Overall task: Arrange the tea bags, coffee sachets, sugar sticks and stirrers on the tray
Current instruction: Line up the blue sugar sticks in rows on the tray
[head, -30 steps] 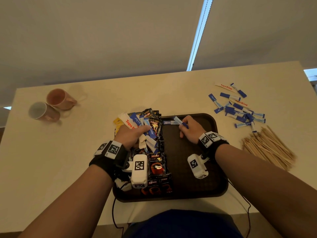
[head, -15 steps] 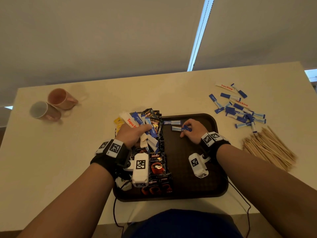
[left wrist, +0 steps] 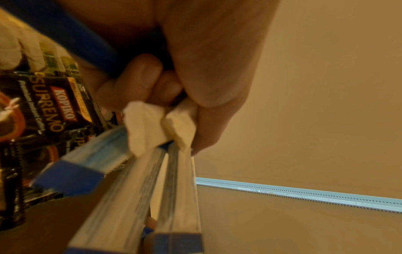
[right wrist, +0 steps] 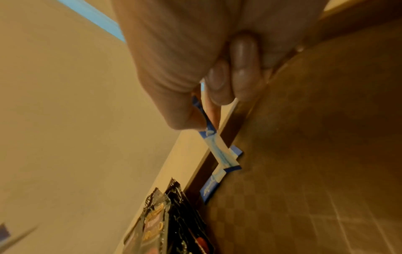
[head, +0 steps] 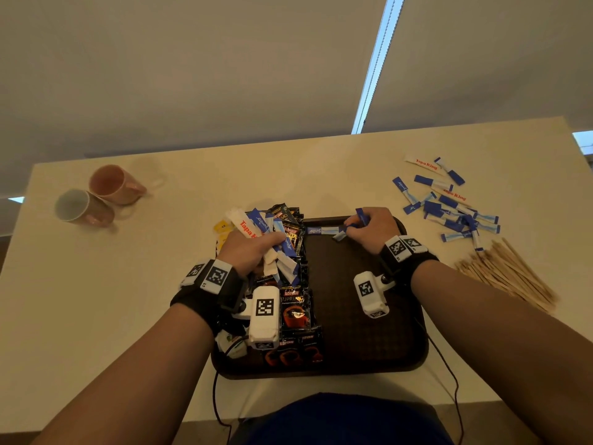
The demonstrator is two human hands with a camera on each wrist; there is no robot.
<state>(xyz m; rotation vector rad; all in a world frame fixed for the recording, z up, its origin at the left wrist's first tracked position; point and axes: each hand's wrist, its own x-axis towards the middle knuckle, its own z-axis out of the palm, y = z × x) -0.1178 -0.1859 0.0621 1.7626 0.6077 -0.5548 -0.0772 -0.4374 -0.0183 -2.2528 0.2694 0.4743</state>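
Two mugs (head: 96, 200) lay on their sides at the far left of the surface (head: 128, 284), touching each other. Yellow tea bags (head: 222, 227) sat just off the tray's far-left corner, partly hidden by the left hand.

Left hand (head: 247, 252) over the tray's left side: grip closed round a fanned bundle of sticks (head: 266, 232), blue-and-white and one red-lettered white. The left wrist view showed fingers (left wrist: 139, 80) curled tight on the bundle, stick ends jutting toward the camera.

Tray (head: 369, 358), dark brown, lay at the near-centre of the surface. Black coffee sachets (head: 295, 309) ran in an overlapping column down its left side, more stacked at the far-left corner.

One stick (head: 322, 230) lay flat along the tray's far rim. Right hand (head: 372, 229) just beside it: grip pinched on a second stick (right wrist: 214, 146) between thumb and fingertips, its lower end crossing the flat one, touching or nearly touching it.

Loose sticks (head: 449, 203) were scattered on the far right of the surface, off the tray. Wooden stirrers (head: 507, 274) lay in a heap just nearer than those.
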